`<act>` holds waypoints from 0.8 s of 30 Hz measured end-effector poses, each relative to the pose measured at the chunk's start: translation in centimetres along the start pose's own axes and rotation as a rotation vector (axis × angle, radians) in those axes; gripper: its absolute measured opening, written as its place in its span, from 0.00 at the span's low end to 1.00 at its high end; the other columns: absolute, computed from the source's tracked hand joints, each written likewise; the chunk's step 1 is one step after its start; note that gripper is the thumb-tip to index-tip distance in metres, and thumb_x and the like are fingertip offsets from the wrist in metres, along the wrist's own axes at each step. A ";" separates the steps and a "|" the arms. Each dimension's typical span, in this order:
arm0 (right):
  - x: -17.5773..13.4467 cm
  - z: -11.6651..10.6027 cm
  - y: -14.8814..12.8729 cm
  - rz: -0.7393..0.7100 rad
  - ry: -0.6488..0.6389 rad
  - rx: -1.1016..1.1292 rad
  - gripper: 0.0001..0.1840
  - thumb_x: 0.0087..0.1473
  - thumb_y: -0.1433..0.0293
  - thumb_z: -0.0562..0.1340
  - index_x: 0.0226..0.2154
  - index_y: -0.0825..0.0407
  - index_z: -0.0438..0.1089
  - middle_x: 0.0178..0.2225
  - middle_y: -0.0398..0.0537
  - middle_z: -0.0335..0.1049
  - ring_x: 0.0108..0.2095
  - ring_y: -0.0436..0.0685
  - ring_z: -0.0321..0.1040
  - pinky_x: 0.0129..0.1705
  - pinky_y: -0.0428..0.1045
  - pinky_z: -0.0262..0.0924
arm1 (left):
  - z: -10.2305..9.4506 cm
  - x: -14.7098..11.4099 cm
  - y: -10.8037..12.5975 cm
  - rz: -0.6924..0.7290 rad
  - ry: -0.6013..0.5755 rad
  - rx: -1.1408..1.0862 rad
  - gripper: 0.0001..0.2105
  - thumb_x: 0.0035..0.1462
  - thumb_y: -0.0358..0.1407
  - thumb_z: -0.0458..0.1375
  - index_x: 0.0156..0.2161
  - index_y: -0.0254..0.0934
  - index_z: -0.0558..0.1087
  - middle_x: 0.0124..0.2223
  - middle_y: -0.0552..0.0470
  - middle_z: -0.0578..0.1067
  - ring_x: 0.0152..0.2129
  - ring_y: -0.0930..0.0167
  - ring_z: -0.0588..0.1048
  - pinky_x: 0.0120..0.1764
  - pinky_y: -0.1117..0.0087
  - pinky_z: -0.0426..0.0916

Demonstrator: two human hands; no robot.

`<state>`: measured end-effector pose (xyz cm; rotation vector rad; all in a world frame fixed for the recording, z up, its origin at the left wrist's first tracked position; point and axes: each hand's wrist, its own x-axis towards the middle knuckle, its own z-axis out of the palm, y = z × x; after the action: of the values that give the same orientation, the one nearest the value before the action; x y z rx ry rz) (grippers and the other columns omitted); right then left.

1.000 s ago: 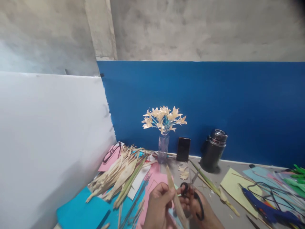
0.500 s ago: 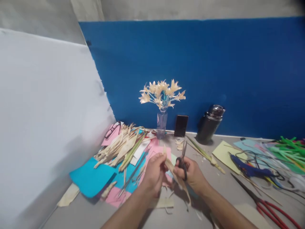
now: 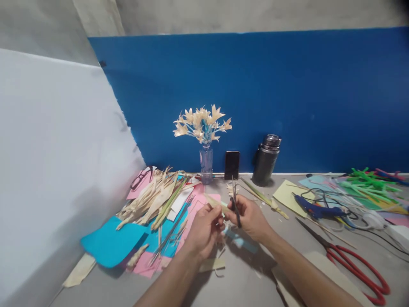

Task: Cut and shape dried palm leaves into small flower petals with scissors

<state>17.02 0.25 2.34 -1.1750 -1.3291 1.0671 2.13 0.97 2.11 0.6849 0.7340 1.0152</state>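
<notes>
Blue panel (image 3: 287,85) backs the grey table (image 3: 102,292). L hand (image 3: 204,228) has its grip pinched on a pale husk strip (image 3: 211,200), over mid-table; R hand (image 3: 251,217) has its grip closed round black-handled scissors (image 3: 235,209), blades up. Bottle (image 3: 206,164) w/ pale flowers (image 3: 203,121) stands nr back edge, husk pile (image 3: 155,198) nr back L corner.

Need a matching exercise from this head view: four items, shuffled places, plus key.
Items
1. black-handled scissors
2. husk strip
3. red-handled scissors
4. black smartphone

Places
A. standing between the clear bottle and the thermos flask
B. pinched in the left hand's fingers
C. gripped in the right hand, blades pointing up in the picture
D. lying near the blue glue gun

Pairs: 1-C, 2-B, 3-D, 4-A
</notes>
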 end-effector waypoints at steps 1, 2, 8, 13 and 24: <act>0.1 -0.2 0.1 0.001 -0.002 0.010 0.17 0.38 0.66 0.72 0.27 0.52 0.65 0.23 0.39 0.64 0.25 0.50 0.58 0.28 0.46 0.54 | 0.0 0.0 0.0 -0.024 -0.003 0.015 0.15 0.48 0.39 0.67 0.34 0.35 0.67 0.24 0.58 0.66 0.18 0.78 0.63 0.21 0.77 0.57; 0.2 -0.4 0.1 0.006 -0.006 0.030 0.17 0.38 0.66 0.72 0.27 0.53 0.65 0.22 0.39 0.63 0.24 0.49 0.57 0.27 0.45 0.52 | -0.1 -0.1 0.1 -0.039 -0.006 0.022 0.14 0.48 0.38 0.67 0.34 0.36 0.66 0.23 0.58 0.66 0.18 0.77 0.63 0.22 0.76 0.57; 0.8 -1.3 0.4 0.030 0.034 0.177 0.17 0.40 0.62 0.71 0.30 0.53 0.66 0.22 0.37 0.59 0.23 0.47 0.50 0.25 0.45 0.45 | -0.5 -0.3 0.8 -0.111 -0.179 -0.038 0.13 0.48 0.34 0.66 0.28 0.35 0.63 0.21 0.58 0.63 0.17 0.78 0.62 0.23 0.75 0.56; 0.9 -1.3 0.4 0.041 0.010 0.178 0.18 0.39 0.63 0.71 0.29 0.54 0.66 0.24 0.39 0.60 0.26 0.48 0.53 0.27 0.45 0.47 | -1.4 0.4 -0.6 -0.120 -0.149 -0.089 0.12 0.47 0.34 0.66 0.30 0.35 0.65 0.22 0.58 0.63 0.17 0.79 0.60 0.22 0.75 0.52; 1.1 -2.5 1.1 0.036 -0.180 0.170 0.16 0.39 0.66 0.71 0.30 0.53 0.67 0.25 0.41 0.63 0.26 0.49 0.55 0.27 0.45 0.48 | -2.7 0.1 -1.4 -0.126 -0.272 -0.235 0.17 0.40 0.30 0.70 0.29 0.35 0.63 0.21 0.60 0.59 0.16 0.81 0.56 0.21 0.76 0.47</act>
<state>19.65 1.45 1.61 -0.9989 -1.3293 1.3106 0.71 1.00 -0.51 0.5507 0.4075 0.8562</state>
